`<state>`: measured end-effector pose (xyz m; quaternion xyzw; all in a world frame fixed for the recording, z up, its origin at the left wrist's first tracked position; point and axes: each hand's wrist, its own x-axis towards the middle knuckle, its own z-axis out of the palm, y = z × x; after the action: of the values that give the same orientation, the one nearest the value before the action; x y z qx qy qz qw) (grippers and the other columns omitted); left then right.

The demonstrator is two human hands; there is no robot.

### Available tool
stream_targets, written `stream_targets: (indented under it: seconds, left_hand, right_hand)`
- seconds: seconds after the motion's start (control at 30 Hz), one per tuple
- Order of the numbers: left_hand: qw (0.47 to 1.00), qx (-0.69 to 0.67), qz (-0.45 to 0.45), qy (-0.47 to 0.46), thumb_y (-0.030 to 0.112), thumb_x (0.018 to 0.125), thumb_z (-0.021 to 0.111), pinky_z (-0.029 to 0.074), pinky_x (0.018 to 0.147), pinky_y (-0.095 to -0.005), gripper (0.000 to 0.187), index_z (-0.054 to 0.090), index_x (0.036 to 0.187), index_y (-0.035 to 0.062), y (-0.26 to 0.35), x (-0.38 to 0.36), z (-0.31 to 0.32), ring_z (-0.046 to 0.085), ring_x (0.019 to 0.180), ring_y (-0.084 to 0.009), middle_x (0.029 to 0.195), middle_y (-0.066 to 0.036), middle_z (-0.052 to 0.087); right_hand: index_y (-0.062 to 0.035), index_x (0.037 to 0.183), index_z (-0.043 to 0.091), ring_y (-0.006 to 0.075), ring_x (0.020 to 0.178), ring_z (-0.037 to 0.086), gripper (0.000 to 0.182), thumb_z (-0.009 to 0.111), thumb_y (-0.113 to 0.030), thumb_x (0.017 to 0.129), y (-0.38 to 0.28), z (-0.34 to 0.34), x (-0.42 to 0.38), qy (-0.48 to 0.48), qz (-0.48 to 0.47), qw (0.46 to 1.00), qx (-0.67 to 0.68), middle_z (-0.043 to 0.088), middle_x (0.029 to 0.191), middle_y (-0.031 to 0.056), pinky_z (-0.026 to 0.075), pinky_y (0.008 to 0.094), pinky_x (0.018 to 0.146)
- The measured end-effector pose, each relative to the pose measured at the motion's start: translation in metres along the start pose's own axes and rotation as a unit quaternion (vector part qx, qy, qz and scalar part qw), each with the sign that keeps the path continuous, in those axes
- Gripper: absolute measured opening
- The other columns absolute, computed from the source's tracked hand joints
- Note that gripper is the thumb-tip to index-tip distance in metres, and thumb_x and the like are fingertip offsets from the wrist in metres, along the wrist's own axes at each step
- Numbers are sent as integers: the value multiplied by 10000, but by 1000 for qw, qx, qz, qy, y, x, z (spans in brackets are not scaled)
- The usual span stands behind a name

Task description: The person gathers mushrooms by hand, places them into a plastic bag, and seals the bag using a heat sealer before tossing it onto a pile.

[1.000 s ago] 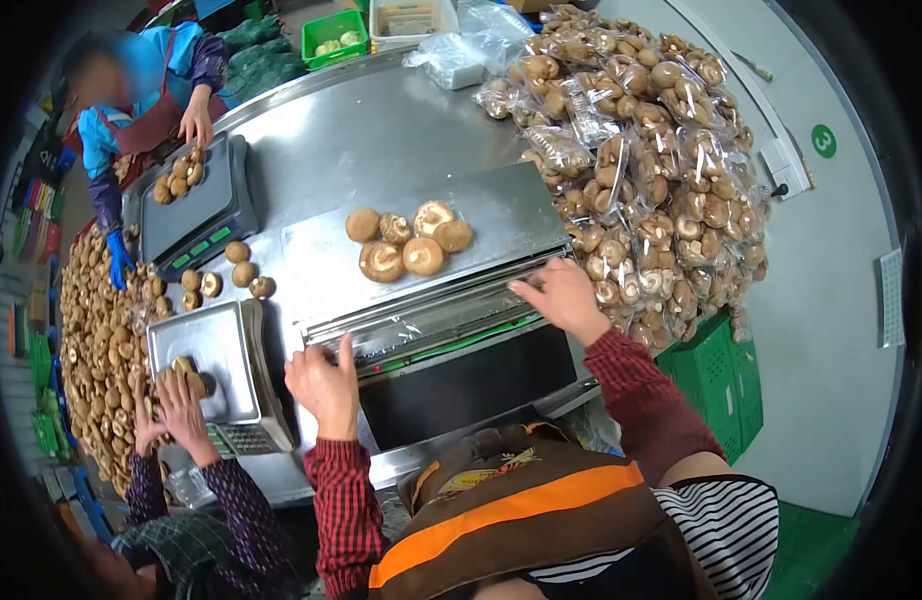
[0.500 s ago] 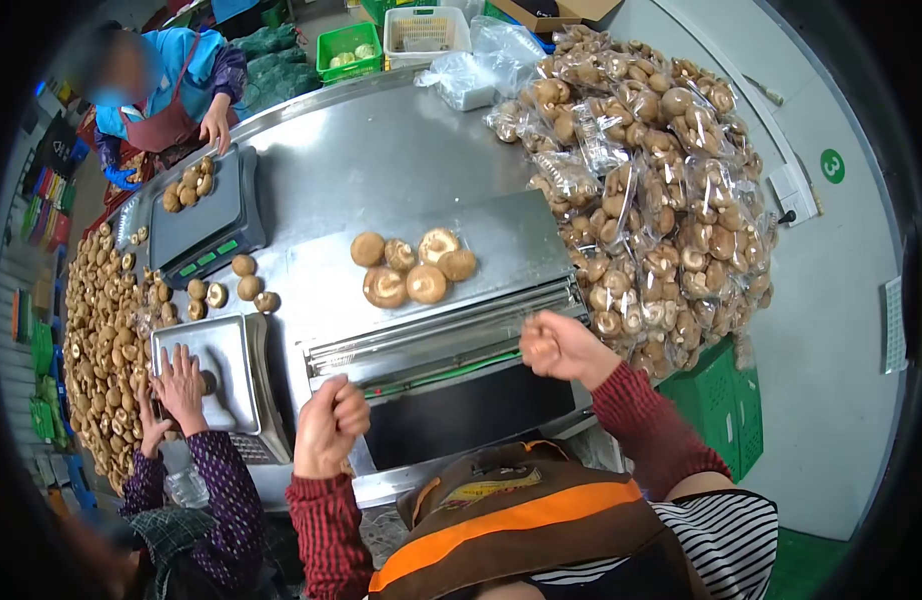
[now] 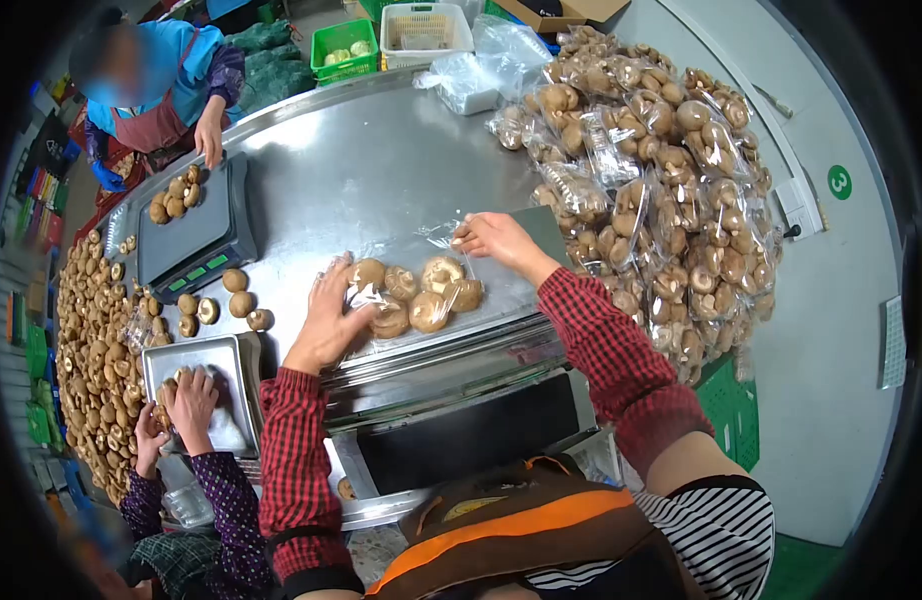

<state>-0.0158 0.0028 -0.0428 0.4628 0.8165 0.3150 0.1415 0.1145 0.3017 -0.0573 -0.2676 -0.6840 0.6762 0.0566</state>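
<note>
Several brown mushrooms (image 3: 428,311) lie in two rows on the metal plate, with clear plastic film (image 3: 441,235) over and around them. My left hand (image 3: 331,312) rests at the left end of this group, fingers apart, touching the film over the mushrooms there. Beyond the right end, my right hand (image 3: 489,238) has its fingertips pinched together on the film's edge. Just below the mushrooms runs the metal bar of the wrapping device (image 3: 451,350), with a dark panel (image 3: 466,432) nearer my apron.
Bagged mushrooms (image 3: 671,200) are heaped at the right. Loose mushrooms (image 3: 91,360) form a pile at the left. A co-worker's hands (image 3: 189,405) hold mushrooms over a metal tray (image 3: 243,350). Another person's hand (image 3: 210,135) is near a scale (image 3: 206,235). Baskets (image 3: 346,68) stand behind.
Both my hands have moved up from the device's front edge onto the film around the mushrooms. My left fist has opened. The near co-worker's hands now have mushrooms over the tray.
</note>
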Motion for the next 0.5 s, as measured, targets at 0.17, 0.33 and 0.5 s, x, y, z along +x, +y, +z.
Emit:
stream_targets:
  seconds: [0.17,0.33,0.5]
  left_hand:
    - [999,0,36,-20,448,484,932,327,1108,-456,1130,416,1383,-2,39,-22,-12,447,1289,-373,1338,-212,516]
    - [971,-237,-19,-6,231,519,960,455,1030,-362,1037,427,1364,-46,47,-31,5,586,1165,-278,1263,-191,594]
    - [945,-285,-155,-33,308,742,834,476,817,-297,533,648,1076,-63,31,-54,3,594,917,-161,1047,-128,650]
  right_hand:
    - [7,979,627,71,531,473,370,545,-354,990,-19,-8,-9,-183,134,973,-28,551,656,-21,392,215,475]
    - [-28,875,710,109,522,481,536,642,-560,881,-50,-27,-16,-308,207,870,-325,553,638,1,395,291,534]
    - [5,966,709,169,909,590,443,729,-420,842,-17,-50,-47,-289,32,886,-361,641,918,67,458,295,795]
